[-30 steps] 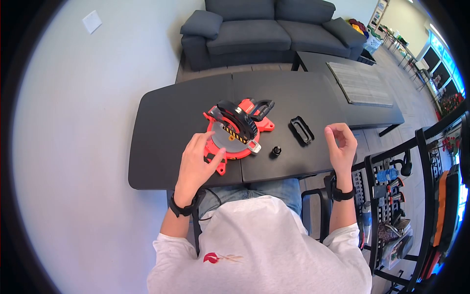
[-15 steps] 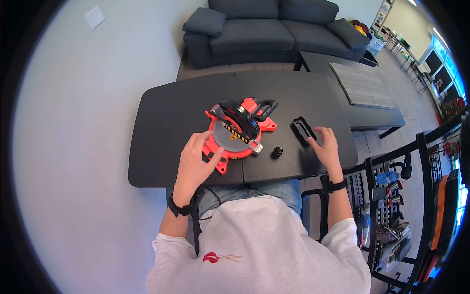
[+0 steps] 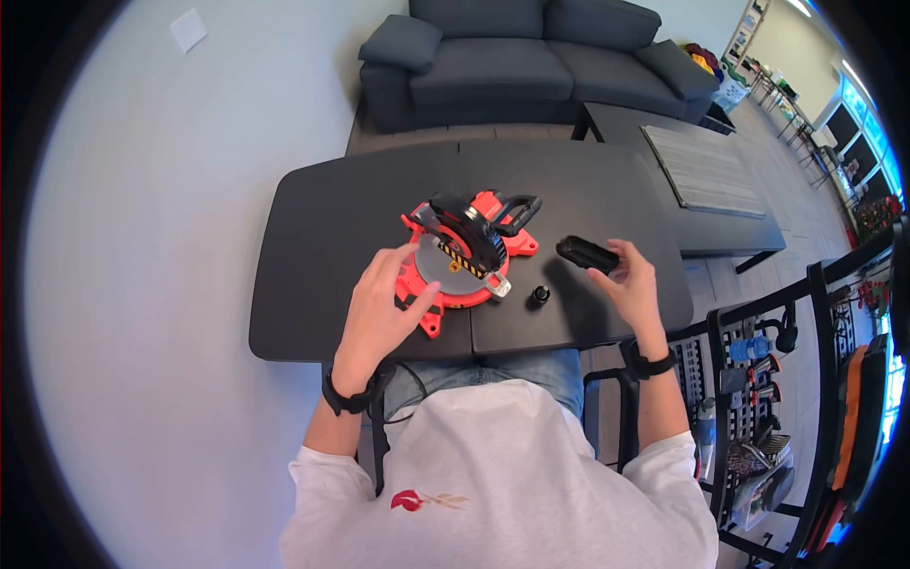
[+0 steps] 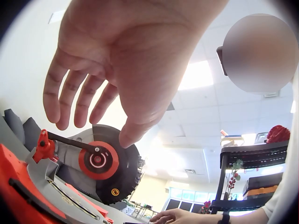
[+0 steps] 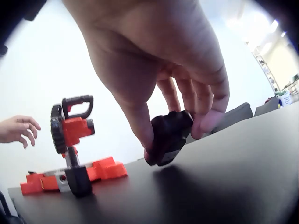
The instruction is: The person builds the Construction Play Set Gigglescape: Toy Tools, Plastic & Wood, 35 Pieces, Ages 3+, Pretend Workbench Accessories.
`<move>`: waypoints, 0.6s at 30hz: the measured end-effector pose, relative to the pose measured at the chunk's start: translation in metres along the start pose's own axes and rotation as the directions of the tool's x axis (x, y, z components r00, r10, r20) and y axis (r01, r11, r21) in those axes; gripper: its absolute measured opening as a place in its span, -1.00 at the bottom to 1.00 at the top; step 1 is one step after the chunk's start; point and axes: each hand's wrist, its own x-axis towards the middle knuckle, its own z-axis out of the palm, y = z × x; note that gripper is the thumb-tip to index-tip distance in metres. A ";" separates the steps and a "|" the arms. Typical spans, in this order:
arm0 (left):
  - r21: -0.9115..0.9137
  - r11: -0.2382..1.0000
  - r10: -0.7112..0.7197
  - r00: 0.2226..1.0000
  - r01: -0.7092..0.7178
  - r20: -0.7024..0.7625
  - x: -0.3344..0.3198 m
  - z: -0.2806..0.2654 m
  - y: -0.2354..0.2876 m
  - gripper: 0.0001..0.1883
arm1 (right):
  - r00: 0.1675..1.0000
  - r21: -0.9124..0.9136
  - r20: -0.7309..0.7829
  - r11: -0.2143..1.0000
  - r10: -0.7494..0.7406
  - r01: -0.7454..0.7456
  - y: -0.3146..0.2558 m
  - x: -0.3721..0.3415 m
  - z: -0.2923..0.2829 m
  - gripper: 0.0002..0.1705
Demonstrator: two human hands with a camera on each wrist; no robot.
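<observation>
A red, black and grey toy miter saw (image 3: 458,242) sits on the dark table (image 3: 322,247). My left hand (image 3: 374,303) hovers at the saw's near left side, its fingers spread and relaxed, nothing in its grasp. In the left wrist view its fingers (image 4: 80,98) hang beside the saw's round black blade guard (image 4: 119,163). On the right, my right hand (image 3: 633,284) pinches a black oblong plastic piece (image 3: 586,253) between thumb and fingers. The right wrist view has this piece (image 5: 169,135) tilted, close over the tabletop. A small black cylindrical part (image 3: 540,294) stands between saw and right hand.
A second dark table with a grey mat (image 3: 706,169) adjoins at the back right. Beyond stands a grey sofa (image 3: 493,71). A black shelf rack (image 3: 749,370) with various items is close on the right, and a pale wall (image 3: 190,284) on the left.
My right hand has come down and left to the black oblong piece, gripped it and tipped it over from how it lay. The left hand has stayed by the saw.
</observation>
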 end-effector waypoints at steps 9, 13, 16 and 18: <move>-0.502 0.846 0.198 0.980 -0.178 -0.014 0.020 -0.014 0.070 -0.06 | 0.932 0.514 0.018 0.803 -0.362 0.302 -0.159 -0.034 -0.058 -0.12; -0.619 0.717 0.317 0.941 -0.321 -0.121 0.012 -0.035 0.098 0.02 | 0.872 0.583 -0.079 0.687 -0.482 0.433 -0.187 -0.046 -0.068 0.09; -0.612 0.713 0.231 0.939 -0.341 -0.254 0.001 -0.048 0.121 0.23 | 0.793 0.574 -0.180 0.593 -0.582 0.565 -0.201 -0.048 -0.077 0.48; -0.590 0.742 0.148 0.936 -0.318 -0.319 -0.053 -0.071 0.166 0.34 | 0.681 0.559 -0.304 0.453 -0.667 0.694 -0.203 -0.041 -0.077 0.64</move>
